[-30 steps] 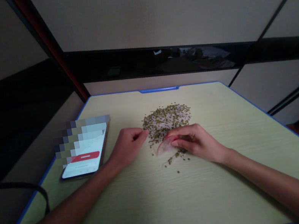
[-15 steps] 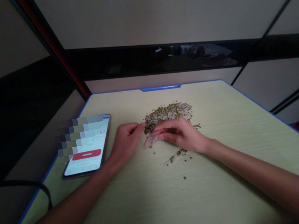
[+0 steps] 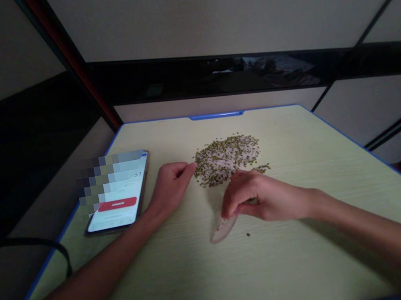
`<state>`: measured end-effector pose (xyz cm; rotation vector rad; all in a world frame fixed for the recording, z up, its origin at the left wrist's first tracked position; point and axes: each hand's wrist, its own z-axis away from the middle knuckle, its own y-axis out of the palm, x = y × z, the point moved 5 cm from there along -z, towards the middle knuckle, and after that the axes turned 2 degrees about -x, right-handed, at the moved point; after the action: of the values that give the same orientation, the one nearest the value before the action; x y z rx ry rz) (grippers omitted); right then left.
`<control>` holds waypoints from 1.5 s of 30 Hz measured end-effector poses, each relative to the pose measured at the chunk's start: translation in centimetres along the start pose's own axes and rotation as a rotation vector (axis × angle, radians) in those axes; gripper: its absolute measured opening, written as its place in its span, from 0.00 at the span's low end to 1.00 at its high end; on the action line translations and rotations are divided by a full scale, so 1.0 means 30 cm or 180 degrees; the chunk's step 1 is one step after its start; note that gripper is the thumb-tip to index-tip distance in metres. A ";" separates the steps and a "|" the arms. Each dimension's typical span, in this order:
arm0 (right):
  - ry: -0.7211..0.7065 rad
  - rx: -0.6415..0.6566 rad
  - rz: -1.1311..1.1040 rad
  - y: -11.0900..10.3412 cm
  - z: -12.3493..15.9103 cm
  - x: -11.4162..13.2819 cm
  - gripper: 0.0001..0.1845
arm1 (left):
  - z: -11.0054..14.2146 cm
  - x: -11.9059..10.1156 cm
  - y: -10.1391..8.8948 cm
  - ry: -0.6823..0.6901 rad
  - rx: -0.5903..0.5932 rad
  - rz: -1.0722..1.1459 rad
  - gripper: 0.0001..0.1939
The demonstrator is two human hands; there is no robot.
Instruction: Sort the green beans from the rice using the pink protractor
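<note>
Small green beans mixed with whitish grains form a loose pile (image 3: 227, 158) toward the back of the table. My left hand (image 3: 173, 185) rests at the pile's left edge, closed with thumb and finger together; what they pinch, if anything, is too small to see. In front of the pile, my right hand (image 3: 259, 196) is closed on a thin, clear plastic piece (image 3: 222, 229) with a rounded edge, tilted down toward the tabletop. One loose bean (image 3: 248, 234) lies just in front of that hand. The hand hides the table area behind its fingers.
A phone (image 3: 118, 213) with a lit screen lies left of my left hand. A black cable (image 3: 46, 243) curves over the table's left edge. The pale wooden table (image 3: 178, 288) has a blue rim, and cabinet panels (image 3: 201, 20) stand behind it.
My right hand has moved from the pile's front edge toward me, bringing the clear plastic piece along. The small scatter of grains there is now hidden. My left hand has stayed put.
</note>
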<state>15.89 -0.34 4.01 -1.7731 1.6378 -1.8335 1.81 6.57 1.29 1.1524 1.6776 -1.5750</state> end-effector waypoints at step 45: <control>0.1002 -0.1491 0.1144 -0.162 0.282 -0.132 0.09 | 0.003 -0.004 0.000 -0.0102 0.0069 -0.0085 0.18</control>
<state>26.34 -0.54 2.69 -1.2274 2.4815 -1.7208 1.87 6.44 1.39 1.1139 1.6655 -1.6232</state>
